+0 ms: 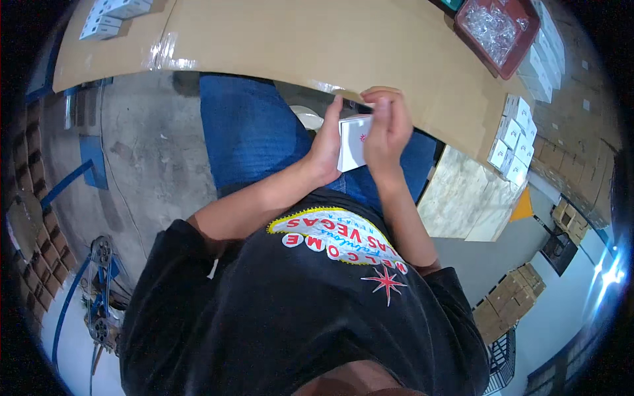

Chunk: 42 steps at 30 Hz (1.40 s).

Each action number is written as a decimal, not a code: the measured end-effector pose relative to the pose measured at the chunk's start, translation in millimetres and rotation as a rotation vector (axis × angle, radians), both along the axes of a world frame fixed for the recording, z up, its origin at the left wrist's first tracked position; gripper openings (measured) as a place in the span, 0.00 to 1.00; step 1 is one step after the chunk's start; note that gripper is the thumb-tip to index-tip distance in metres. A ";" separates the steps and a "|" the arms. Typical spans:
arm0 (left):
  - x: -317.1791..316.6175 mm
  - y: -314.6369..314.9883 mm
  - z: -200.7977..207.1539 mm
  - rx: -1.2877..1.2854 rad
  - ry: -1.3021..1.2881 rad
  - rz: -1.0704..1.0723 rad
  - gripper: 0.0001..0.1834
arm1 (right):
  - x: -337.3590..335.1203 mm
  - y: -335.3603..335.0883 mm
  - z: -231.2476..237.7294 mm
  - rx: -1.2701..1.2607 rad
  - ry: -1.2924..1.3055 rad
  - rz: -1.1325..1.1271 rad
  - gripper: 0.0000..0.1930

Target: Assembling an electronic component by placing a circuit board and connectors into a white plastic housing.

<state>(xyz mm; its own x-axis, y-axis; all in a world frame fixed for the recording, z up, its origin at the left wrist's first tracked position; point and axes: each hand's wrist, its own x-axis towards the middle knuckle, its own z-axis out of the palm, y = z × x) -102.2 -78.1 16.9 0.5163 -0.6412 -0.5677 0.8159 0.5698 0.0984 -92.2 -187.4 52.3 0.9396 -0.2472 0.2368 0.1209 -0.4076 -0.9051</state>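
One hand-held white box (350, 153): left grip (323, 149) grasps it; right grip (388, 132) beside it, closure I cannot tell.
Table (297, 39): I count one red tray (484, 55).

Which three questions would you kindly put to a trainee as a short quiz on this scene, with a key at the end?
1. Multiple choice: what is between the left hand and the right hand?
a) a roll of tape
b) a white box
c) a drinking cup

2. Fill in the blank: the red bin at the upper right of the picture holds pieces that look like clear ____.

3. True or false: the table top in front of the person is bright green.

Key: 1. b. 2. plastic. 3. False; the table top is brown.
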 end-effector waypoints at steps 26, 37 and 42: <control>5.1 23.5 22.2 0.168 -0.286 -0.141 0.36 | -6.6 -28.0 36.1 -0.337 0.249 -0.067 0.16; 5.9 28.2 25.3 0.315 -0.216 -0.207 0.22 | -6.1 -31.2 30.5 -0.445 0.270 -0.031 0.13; 6.7 27.4 26.2 0.326 -0.180 -0.167 0.22 | -5.9 -33.6 29.9 -0.441 0.257 -0.063 0.14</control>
